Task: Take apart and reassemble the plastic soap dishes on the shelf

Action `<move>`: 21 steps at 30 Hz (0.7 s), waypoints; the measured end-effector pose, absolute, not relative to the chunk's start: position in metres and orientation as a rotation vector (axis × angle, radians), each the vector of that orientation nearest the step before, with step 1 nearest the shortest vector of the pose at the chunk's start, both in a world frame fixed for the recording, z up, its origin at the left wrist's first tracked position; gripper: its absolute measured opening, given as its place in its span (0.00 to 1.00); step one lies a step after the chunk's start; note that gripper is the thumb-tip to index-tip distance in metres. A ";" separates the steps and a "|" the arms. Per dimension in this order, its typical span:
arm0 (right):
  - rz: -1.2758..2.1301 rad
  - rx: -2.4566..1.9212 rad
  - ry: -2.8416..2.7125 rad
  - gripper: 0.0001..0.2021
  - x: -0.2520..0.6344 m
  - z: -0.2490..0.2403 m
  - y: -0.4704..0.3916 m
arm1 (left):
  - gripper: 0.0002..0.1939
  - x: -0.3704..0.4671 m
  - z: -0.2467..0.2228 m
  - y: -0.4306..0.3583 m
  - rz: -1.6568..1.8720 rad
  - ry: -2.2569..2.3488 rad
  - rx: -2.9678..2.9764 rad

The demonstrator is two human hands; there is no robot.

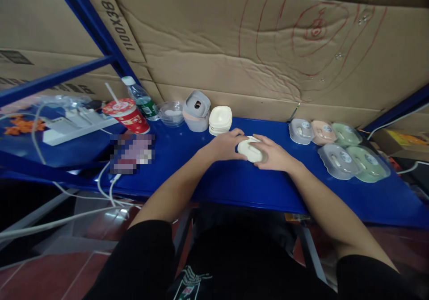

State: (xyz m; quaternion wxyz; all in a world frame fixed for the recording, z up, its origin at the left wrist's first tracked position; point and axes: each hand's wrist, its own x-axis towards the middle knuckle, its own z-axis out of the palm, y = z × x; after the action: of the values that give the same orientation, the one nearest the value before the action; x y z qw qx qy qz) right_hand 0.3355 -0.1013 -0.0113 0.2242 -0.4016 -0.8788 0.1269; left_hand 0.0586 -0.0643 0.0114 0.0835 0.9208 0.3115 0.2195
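Both my hands hold one cream-coloured rounded piece (pixel 250 150) over the middle of the blue table. The fingers of my left hand (pixel 228 146) are around its left edge. On its right side my right hand (pixel 272 153) grips it, slightly blurred. Just behind my left hand stands a stack of cream rounded pieces (pixel 220 119). Beside that stack are grey and peach nested containers (pixel 197 111), and farther left lie clear round plastic bowls (pixel 172 113). Several lidded containers in grey, peach and green (pixel 338 160) sit at the right of the table.
The blue table (pixel 264 190) backs onto a cardboard wall (pixel 214 36). On the left are a red cup with a straw (pixel 129 117), a water bottle (pixel 142 99), a power strip (pixel 78 128) and white cables (pixel 60 219). Blue frame posts rise at both sides.
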 end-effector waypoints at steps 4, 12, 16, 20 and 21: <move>0.339 -1.065 -2.343 0.38 0.336 -0.008 -0.102 | 0.43 0.069 -0.002 -0.066 0.460 0.924 2.759; 0.546 -1.017 -1.885 0.22 0.339 -0.013 -0.090 | 0.29 0.063 -0.002 -0.055 0.706 0.807 2.762; 0.814 -1.023 -1.547 0.27 0.347 -0.018 -0.075 | 0.26 0.059 0.005 -0.055 0.854 0.699 2.763; 0.784 -1.045 -1.458 0.28 0.354 -0.019 -0.067 | 0.12 0.054 0.015 -0.055 0.929 0.742 2.800; 0.708 -1.065 -1.463 0.27 0.356 -0.018 -0.067 | 0.12 0.053 0.017 -0.055 0.960 0.795 2.804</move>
State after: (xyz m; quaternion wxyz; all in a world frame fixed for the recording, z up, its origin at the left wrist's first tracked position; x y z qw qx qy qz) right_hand 0.3561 -0.0668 -0.0181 0.5639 -0.4525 -0.6217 0.3010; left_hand 0.0531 -0.0551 0.0166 0.0367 0.9131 0.2590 0.3127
